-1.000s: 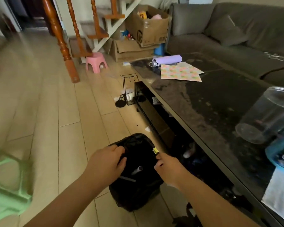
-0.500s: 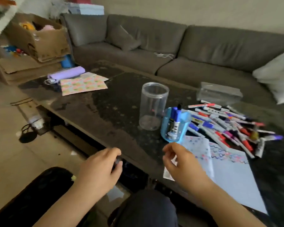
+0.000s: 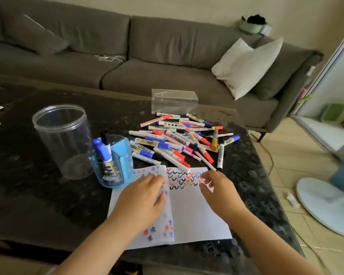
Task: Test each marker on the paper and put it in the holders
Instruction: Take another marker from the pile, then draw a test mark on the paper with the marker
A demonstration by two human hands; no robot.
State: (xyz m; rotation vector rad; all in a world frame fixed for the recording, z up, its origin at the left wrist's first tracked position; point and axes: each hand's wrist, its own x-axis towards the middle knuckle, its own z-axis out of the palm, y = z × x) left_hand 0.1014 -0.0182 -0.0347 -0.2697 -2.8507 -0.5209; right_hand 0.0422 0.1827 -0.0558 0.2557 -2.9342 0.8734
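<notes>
White paper with rows of coloured zigzag marks lies near the front edge of the dark table. My left hand rests on its left half, fingers relaxed. Over the top right of the sheet hovers my right hand, fingers loosely bent and holding nothing. A heap of several markers lies just beyond the paper. A blue holder with three markers stands left of the heap. A clear round jar stands empty beside it.
A clear rectangular box sits behind the marker heap. A grey sofa with a white pillow runs along the far side. A white fan base stands on the floor at the right.
The view swung from a black bag on the floor up to the table. Both hands left the bag and moved forward onto the paper.
</notes>
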